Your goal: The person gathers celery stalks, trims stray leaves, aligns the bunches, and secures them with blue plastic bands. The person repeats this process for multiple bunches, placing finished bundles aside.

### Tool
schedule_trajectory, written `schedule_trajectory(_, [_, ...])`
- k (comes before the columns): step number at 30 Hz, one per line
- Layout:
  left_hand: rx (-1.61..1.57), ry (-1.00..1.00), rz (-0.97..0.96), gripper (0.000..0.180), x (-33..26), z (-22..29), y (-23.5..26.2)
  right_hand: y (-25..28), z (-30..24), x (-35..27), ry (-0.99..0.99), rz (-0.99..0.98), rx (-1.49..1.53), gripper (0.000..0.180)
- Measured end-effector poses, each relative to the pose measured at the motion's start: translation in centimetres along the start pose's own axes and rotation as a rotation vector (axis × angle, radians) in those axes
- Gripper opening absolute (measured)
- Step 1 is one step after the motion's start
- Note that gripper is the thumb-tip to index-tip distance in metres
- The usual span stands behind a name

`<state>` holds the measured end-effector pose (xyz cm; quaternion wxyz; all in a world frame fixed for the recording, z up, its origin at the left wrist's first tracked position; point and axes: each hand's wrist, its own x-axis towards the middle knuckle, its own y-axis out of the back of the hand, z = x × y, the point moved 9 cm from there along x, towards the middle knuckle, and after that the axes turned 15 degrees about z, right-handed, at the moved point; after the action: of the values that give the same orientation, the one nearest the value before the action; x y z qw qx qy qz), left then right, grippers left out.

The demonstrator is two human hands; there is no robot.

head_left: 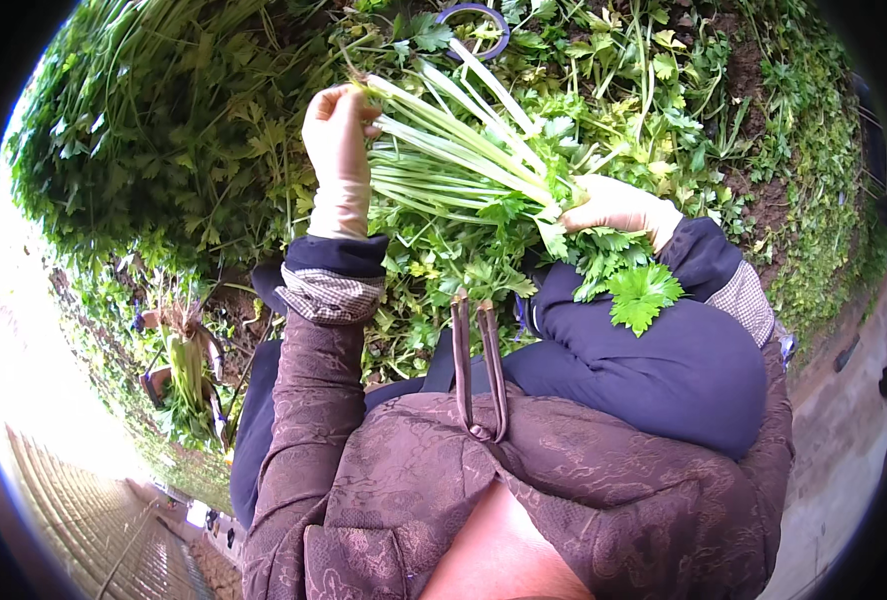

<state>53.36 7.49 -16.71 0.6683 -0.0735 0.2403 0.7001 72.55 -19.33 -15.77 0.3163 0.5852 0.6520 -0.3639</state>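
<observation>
Celery bunch (463,165), pale green stalks with leafy tops, held across the middle of the view above the person's lap. Left hand (338,130), gloved, grip closed on the stalk ends; right hand (613,205), gloved, grip clamped on the bunch at its leafy end. Purple ring (473,25) lies beyond the bunch among cut greens (163,130); bare soil (753,190) to the bunch's right.

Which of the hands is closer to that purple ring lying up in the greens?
The left. The left hand grips the pale stalk ends of the leafy bunch, just below-left of the purple ring. The right hand holds the leafy end, farther down and right.
</observation>
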Motion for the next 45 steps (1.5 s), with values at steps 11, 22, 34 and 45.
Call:
schedule_trajectory(11, [-0.350,-0.148,0.248,0.015,8.5,10.0,4.8,1.1,-0.8,-0.7,0.016,0.018,0.129,0.041])
schedule_trajectory(22, [1.208,-0.484,-0.389,0.029,0.1,-3.9,-5.0,0.0,-0.4,-1.1,-0.008,-0.068,0.184,0.057])
schedule_trajectory(34, [0.887,-0.790,-0.404,0.030,-2.3,-1.7,-1.7,1.7,-1.2,-0.6,0.075,0.000,0.305,0.040])
schedule_trajectory(45, [1.156,-0.274,-0.696,0.089,-7.7,-4.7,-5.0,0.8,-1.9,-0.6,0.084,0.006,0.282,0.042])
